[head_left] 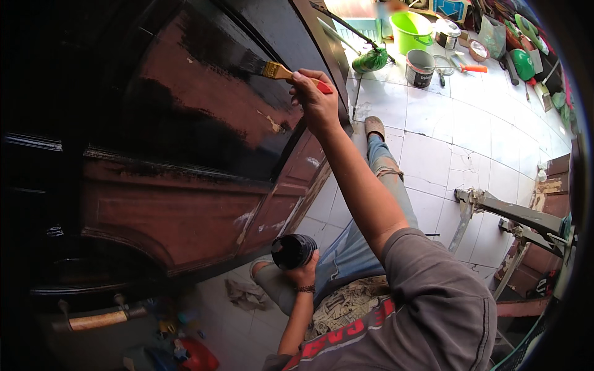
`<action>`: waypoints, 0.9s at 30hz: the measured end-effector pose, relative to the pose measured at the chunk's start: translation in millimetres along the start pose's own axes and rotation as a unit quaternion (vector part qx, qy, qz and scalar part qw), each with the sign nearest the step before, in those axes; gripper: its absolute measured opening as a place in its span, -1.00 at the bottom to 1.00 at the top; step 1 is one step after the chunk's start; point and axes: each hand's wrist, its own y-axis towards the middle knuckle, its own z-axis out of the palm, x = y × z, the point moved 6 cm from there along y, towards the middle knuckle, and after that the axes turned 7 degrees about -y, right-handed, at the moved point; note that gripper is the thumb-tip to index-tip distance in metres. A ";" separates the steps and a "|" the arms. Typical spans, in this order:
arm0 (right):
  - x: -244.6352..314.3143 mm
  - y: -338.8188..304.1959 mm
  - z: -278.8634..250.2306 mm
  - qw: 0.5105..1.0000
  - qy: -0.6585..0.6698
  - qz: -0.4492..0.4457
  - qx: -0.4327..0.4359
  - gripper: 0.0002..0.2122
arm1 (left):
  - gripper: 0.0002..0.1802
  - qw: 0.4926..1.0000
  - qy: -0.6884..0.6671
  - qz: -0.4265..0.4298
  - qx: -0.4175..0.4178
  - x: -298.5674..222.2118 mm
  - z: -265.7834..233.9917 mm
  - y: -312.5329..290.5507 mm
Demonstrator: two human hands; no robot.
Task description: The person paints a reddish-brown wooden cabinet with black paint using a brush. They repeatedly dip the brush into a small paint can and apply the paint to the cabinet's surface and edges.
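My right hand [314, 94] is closed round the wooden handle of a paintbrush [278, 70], whose tip is red. Its dark bristles lie against the upper panel of a wooden door [167, 213]. Glossy black paint surrounds a reddish-brown patch [204, 93] on that panel, and the lower panels are still brown in large part. Low in front of me, my left hand [303, 267] grips a round container of black paint [293, 250], tilted so that its dark inside shows. A beaded bracelet is on that wrist.
White floor tiles [427, 161] stretch to the right. A lime-green bucket [411, 32], a grey paint can [421, 68] and an orange-handled screwdriver [473, 68] are at the far right. A metal stand [513, 210] is near my right side. A crumpled rag [245, 294] lies below the door.
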 end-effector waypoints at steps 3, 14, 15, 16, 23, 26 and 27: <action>-70.7 -18.2 -89.4 0.993 -0.047 0.067 -0.085 -0.72 | -0.03 0.999 0.052 0.003 0.007 -2.2 -1.3 -0.7; 84.7 9.7 118.4 0.887 -0.414 -0.153 -0.132 -0.80 | -0.12 0.999 0.026 -0.021 0.012 9.5 -3.7 -0.2; 102.6 20.1 149.3 0.897 -0.394 -0.179 -0.096 -0.81 | -0.11 1.000 0.016 -0.015 0.013 9.5 -4.0 0.3; 113.3 27.9 178.6 0.906 -0.370 -0.202 -0.050 -0.82 | -0.11 1.000 0.013 -0.006 -0.003 8.3 -7.0 -2.0; 131.9 4.2 175.4 0.974 -0.049 -0.220 -0.034 -0.86 | -0.13 0.998 -0.048 -0.011 -0.030 17.0 -7.6 -2.1; 79.3 3.0 142.9 0.983 -0.010 -0.185 -0.006 -0.80 | -0.16 0.999 -0.045 0.005 -0.018 11.4 -6.6 -1.4; 62.0 2.1 126.3 0.986 -0.013 -0.164 -0.020 -0.79 | -0.16 0.999 -0.037 0.017 -0.011 7.1 -6.7 -1.1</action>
